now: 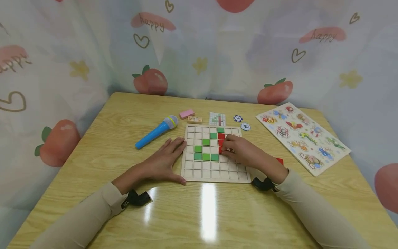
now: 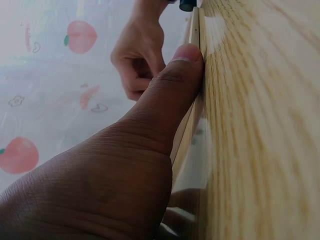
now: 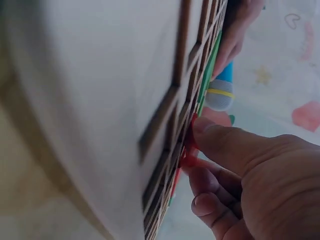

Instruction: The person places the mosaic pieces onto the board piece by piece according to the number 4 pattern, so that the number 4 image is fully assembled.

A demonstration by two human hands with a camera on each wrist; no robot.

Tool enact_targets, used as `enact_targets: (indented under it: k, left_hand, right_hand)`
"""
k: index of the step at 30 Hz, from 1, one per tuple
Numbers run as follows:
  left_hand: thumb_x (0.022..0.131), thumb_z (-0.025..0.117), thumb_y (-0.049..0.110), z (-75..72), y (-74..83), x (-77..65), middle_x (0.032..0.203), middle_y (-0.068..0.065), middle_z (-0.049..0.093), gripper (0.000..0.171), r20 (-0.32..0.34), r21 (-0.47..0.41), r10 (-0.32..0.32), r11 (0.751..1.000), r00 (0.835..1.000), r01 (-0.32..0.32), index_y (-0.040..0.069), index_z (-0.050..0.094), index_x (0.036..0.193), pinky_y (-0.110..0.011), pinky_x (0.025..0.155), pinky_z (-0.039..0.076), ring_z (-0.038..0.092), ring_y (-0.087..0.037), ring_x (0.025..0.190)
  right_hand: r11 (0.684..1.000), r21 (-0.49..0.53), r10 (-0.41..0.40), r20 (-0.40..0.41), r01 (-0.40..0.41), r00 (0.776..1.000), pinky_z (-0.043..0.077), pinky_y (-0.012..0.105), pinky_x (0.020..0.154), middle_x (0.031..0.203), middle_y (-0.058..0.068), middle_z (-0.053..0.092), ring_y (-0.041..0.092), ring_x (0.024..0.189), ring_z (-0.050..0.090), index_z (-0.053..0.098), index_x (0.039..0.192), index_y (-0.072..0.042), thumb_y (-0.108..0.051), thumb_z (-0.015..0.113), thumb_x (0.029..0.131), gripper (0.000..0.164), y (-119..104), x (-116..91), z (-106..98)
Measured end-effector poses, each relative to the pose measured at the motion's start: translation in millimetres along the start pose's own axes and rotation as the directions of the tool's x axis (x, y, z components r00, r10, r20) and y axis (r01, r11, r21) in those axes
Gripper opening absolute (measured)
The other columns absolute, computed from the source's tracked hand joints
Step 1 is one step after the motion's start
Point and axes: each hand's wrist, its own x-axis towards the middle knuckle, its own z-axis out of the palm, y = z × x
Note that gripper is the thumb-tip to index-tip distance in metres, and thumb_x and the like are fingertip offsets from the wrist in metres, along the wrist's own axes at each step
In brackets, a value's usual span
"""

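A wooden grid board (image 1: 203, 175) lies flat on the table, with several green tiles (image 1: 206, 157) and red tiles (image 1: 221, 136) set in its squares. My left hand (image 1: 163, 159) rests beside the board with fingers spread. Its thumb and fingertips touch the left edge. Over the right half of the grid, my right hand (image 1: 244, 148) pinches a red tile (image 3: 190, 142) between thumb and fingers. That tile is at the board's surface, below the other red ones in the column; whether it sits fully in its square is hidden.
Behind the board lie a small pattern card (image 1: 212, 119), two poker chips (image 1: 238, 118), a pink block (image 1: 187, 113) and a small printed box (image 1: 194, 120). A toy microphone (image 1: 153, 134) lies left, an insect puzzle board (image 1: 292, 129) right. More red (image 1: 280, 161) shows behind the right wrist.
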Motion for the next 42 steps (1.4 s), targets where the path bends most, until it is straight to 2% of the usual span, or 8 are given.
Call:
enact_targets:
  k: [4, 8, 13, 17, 23, 27, 33, 42]
  left_hand:
    - [0.07, 0.081, 0.084, -1.3, 0.2, 0.0, 0.182, -0.013, 0.008, 0.146, -0.003, -0.003, 0.002, 1.0, 1.0, -0.002, 0.007, 0.011, 0.172, -0.056, 0.139, 0.005, 0.006, -0.03, 0.17]
    - [0.07, 0.082, 0.083, -0.4, 0.0, 0.1, 0.181, -0.013, 0.008, 0.146, -0.006, -0.007, 0.004, 1.0, 1.0, -0.004, 0.007, 0.011, 0.172, -0.056, 0.139, 0.005, 0.006, -0.03, 0.17]
    - [0.071, 0.081, 0.083, 0.0, 0.0, -0.4, 0.181, -0.014, 0.009, 0.145, -0.003, 0.005, -0.002, 1.0, 1.0, 0.002, 0.006, 0.012, 0.172, -0.055, 0.139, 0.005, 0.006, -0.03, 0.17]
    - [0.071, 0.081, 0.083, -1.2, 0.6, -2.3, 0.181, -0.013, 0.008, 0.145, 0.004, 0.006, -0.011, 1.0, 1.0, 0.011, 0.006, 0.012, 0.172, -0.057, 0.138, 0.006, 0.005, -0.031, 0.17]
    - [0.07, 0.084, 0.08, -3.8, 1.3, -3.7, 0.181, -0.013, 0.009, 0.144, 0.0, -0.018, -0.014, 1.0, 1.0, 0.014, 0.007, 0.013, 0.172, -0.058, 0.138, 0.006, 0.006, -0.032, 0.17]
    - [0.071, 0.083, 0.081, -2.0, 2.0, -0.7, 0.181, -0.012, 0.009, 0.143, -0.002, -0.026, -0.005, 1.0, 1.0, 0.005, 0.007, 0.012, 0.172, -0.059, 0.138, 0.007, 0.006, -0.033, 0.17]
    - [0.071, 0.083, 0.08, -3.0, 1.0, -0.6, 0.181, -0.013, 0.009, 0.143, -0.009, -0.027, -0.006, 1.0, 1.0, 0.006, 0.007, 0.012, 0.172, -0.058, 0.138, 0.006, 0.006, -0.032, 0.17]
    - [0.072, 0.083, 0.08, -0.4, 0.0, 0.0, 0.181, -0.013, 0.009, 0.144, -0.001, -0.017, 0.005, 1.0, 1.0, -0.006, 0.007, 0.011, 0.172, -0.056, 0.138, 0.005, 0.005, -0.03, 0.17]
  right_hand:
    - [1.0, 0.026, 0.014, -0.008, -0.014, 1.0, 0.057, 0.03, 0.075, 0.106, 0.003, 0.064, 0.014, 0.088, 0.061, 0.078, 0.096, -0.011, -0.012, 0.079, 0.097, 0.001, 1, -1, 1]
    - [0.995, 0.061, 0.078, -0.029, -0.076, 0.997, 0.056, 0.03, 0.078, 0.111, 0.002, 0.065, 0.013, 0.091, 0.061, 0.078, 0.11, -0.012, -0.015, 0.07, 0.104, 0.01, 6, -13, -6]
    - [0.981, 0.104, 0.174, -0.104, -0.163, 0.979, 0.056, 0.028, 0.077, 0.118, 0.003, 0.071, 0.009, 0.092, 0.063, 0.073, 0.126, -0.012, -0.009, 0.062, 0.108, 0.022, 23, -59, -31]
    - [0.973, 0.083, 0.223, -0.065, -0.217, 0.973, 0.057, 0.024, 0.076, 0.119, 0.002, 0.071, 0.007, 0.093, 0.062, 0.072, 0.126, -0.014, -0.004, 0.067, 0.104, 0.025, 38, -105, -43]
    - [0.987, -0.036, 0.158, -0.027, -0.158, 0.987, 0.059, 0.032, 0.087, 0.122, -0.003, 0.07, 0.014, 0.109, 0.061, 0.075, 0.124, -0.019, -0.008, 0.081, 0.094, 0.032, 50, -138, -30]
    - [0.984, -0.096, 0.148, -0.059, -0.153, 0.987, 0.058, 0.031, 0.083, 0.116, -0.005, 0.067, 0.009, 0.102, 0.059, 0.075, 0.119, -0.02, -0.008, 0.08, 0.095, 0.027, 51, -140, -23]
    - [0.981, -0.061, 0.179, -0.091, -0.185, 0.98, 0.053, 0.024, 0.073, 0.109, -0.008, 0.064, 0.006, 0.089, 0.055, 0.073, 0.118, -0.022, -0.015, 0.079, 0.097, 0.023, 41, -125, -27]
    - [0.99, 0.035, 0.133, 0.057, -0.135, 0.989, 0.057, 0.028, 0.081, 0.116, -0.004, 0.065, 0.011, 0.1, 0.06, 0.071, 0.117, -0.018, -0.019, 0.079, 0.098, 0.02, -3, -57, -25]
